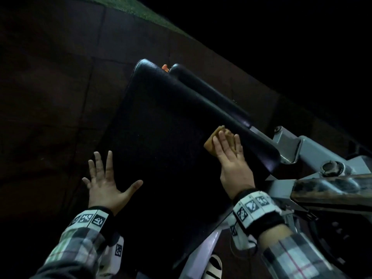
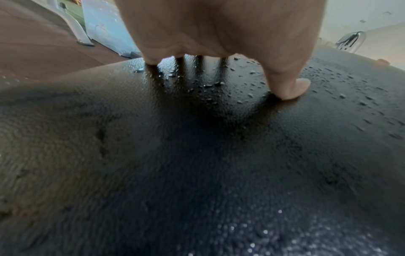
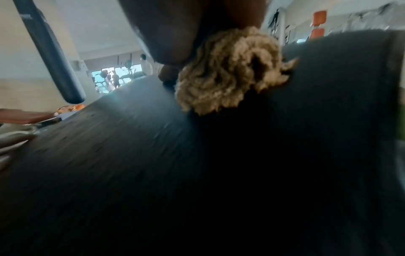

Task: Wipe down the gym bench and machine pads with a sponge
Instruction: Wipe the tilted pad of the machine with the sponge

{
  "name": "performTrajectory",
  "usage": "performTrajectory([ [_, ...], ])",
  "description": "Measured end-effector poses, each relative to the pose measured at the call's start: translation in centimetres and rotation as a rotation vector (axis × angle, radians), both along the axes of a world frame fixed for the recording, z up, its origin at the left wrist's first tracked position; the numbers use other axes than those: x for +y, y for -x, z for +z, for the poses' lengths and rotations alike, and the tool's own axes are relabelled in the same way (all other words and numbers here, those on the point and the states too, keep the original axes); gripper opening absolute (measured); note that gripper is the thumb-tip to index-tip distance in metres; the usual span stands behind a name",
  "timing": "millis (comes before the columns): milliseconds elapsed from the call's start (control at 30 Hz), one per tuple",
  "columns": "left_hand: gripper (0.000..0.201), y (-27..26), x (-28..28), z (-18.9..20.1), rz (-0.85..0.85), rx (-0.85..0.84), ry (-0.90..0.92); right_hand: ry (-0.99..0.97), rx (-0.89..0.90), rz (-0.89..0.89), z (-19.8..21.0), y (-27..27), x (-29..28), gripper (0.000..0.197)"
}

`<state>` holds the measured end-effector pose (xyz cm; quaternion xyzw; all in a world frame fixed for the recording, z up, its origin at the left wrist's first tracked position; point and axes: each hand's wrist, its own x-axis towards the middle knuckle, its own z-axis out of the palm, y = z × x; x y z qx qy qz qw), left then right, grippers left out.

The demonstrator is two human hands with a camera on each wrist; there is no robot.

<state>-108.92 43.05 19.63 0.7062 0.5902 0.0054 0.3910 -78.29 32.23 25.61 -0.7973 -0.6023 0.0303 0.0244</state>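
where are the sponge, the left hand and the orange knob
sponge [image 1: 210, 144]: head view, its bare left corner.
left hand [image 1: 106, 186]: head view, back of the hand.
orange knob [image 1: 165, 67]: head view, its visible tip.

Open black pad surface of table [image 1: 161, 141] lying free betw. left hand [image 1: 106, 186] and right hand [image 1: 231, 160]. Raised roll pad [image 1: 213, 101] running along rt edge, blocking sideways passage there. Grey metal frame [image 1: 314, 156] crowding near-rt corner. Droplets sitting on pad near left fingers [image 2: 291, 86].
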Motion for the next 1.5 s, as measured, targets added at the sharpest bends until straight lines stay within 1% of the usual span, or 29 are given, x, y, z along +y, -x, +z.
performTrajectory([
  [33, 0.130, 0.0, 0.0, -0.1, 0.000, 0.001, -0.006, 0.009, 0.016, -0.009, 0.2, -0.8, 0.5, 0.074],
  [100, 0.130, 0.1, 0.0, -0.2, -0.003, 0.007, -0.010, 0.031, 0.065, -0.086, 0.4, -2.4, 0.6, 0.072],
  [167, 0.130, 0.1, 0.0, -0.4, -0.001, 0.007, -0.020, -0.005, 0.053, -0.153, 0.7, -3.4, -0.4, 0.071],
  [267, 0.128, 0.1, -0.1, -0.4, 0.002, 0.016, -0.041, -0.059, -0.037, -0.114, 0.2, -3.0, -3.5, 0.072],
  [400, 0.129, -0.1, -0.1, -0.2, 0.011, 0.037, -0.036, -0.043, -0.016, -0.085, -1.0, -0.3, -7.9, 0.082],
  [467, 0.131, -0.2, -0.1, 0.0, 0.022, 0.042, -0.016, 0.010, -0.009, -0.064, -1.8, 1.0, -9.6, 0.090],
  [500, 0.131, -0.3, -0.2, 0.1, 0.028, 0.041, -0.008, 0.036, -0.011, -0.054, -2.2, 1.3, -10.3, 0.091],
  [600, 0.127, -0.5, -1.0, 0.2, 0.042, 0.038, 0.011, 0.082, -0.002, -0.043, -2.7, 1.8, -11.3, 0.082],
  [667, 0.119, -0.4, -1.6, 0.2, 0.043, 0.041, 0.003, 0.097, -0.005, -0.020, -2.6, 1.6, -11.0, 0.080],
  [767, 0.113, -0.2, -1.8, 0.0, 0.042, 0.040, -0.028, 0.050, 0.012, -0.032, -2.2, 1.4, -9.9, 0.072],
  [900, 0.112, -0.2, -1.7, -0.1, 0.042, 0.045, -0.023, -0.053, 0.088, -0.071, -1.6, 2.1, -7.1, 0.057],
  [967, 0.112, -0.3, -1.7, -0.2, 0.046, 0.040, -0.033, -0.080, 0.065, -0.009, -1.8, 2.9, -5.7, 0.054],
  [1067, 0.113, -0.3, -1.8, -0.3, 0.050, 0.033, -0.026, -0.098, -0.001, 0.150, -2.8, 4.2, -5.4, 0.052],
  [1200, 0.120, -0.2, -1.8, -0.4, 0.046, 0.022, -0.025, -0.087, -0.018, 0.372, -3.9, 4.4, -8.4, 0.058],
  [1300, 0.115, -0.3, -1.8, -0.5, 0.046, 0.032, -0.014, -0.061, -0.014, 0.454, -3.8, 2.5, -11.1, 0.071],
  [1367, 0.113, -0.4, -1.7, -0.3, 0.044, 0.035, -0.002, -0.042, -0.009, 0.411, -3.1, 0.9, -12.1, 0.079],
  [1433, 0.113, -0.4, -1.7, -0.3, 0.038, 0.039, -0.001, -0.027, 0.008, 0.300, -2.2, -0.5, -12.1, 0.083],
  [1500, 0.113, -0.4, -1.8, -0.3, 0.038, 0.045, -0.001, -0.050, 0.018, 0.191, -1.4, -1.2, -11.0, 0.077],
])
